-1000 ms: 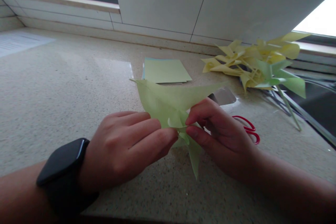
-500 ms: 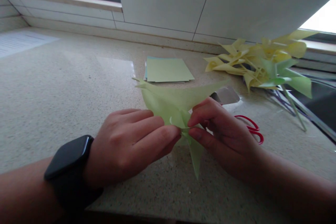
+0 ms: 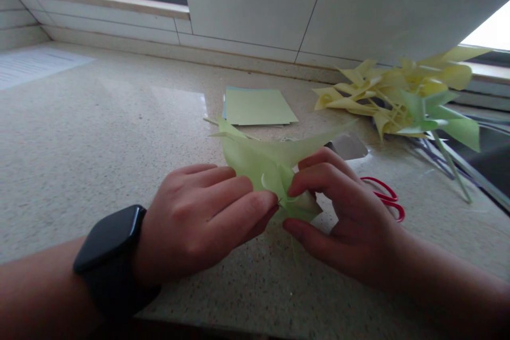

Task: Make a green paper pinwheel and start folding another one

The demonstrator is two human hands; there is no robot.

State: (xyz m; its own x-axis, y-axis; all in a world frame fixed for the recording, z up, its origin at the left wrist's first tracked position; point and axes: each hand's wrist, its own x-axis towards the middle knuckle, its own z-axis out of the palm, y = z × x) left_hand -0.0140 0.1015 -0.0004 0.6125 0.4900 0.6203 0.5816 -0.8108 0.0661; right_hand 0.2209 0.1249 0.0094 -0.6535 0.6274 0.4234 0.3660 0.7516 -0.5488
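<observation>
Speckled stone countertop (image 3: 99, 133) underneath everything. Far of its middle, a flat stack of pale green paper squares (image 3: 258, 107). To the right of that stack, a heap of yellow and green paper pinwheels (image 3: 402, 98) on thin sticks. Nearer than the heap, red-handled scissors (image 3: 384, 199), partly hidden. White tiled wall (image 3: 255, 5) behind.

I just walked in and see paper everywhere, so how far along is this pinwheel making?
A pile of finished pinwheels already lies at the back right. In hand is one green paper piece: the left hand and right hand pinch its tips together at the centre, with no stick on it that I can see. A stack of flat sheets waits uncut behind, and red scissors lie beside the right hand.
</observation>
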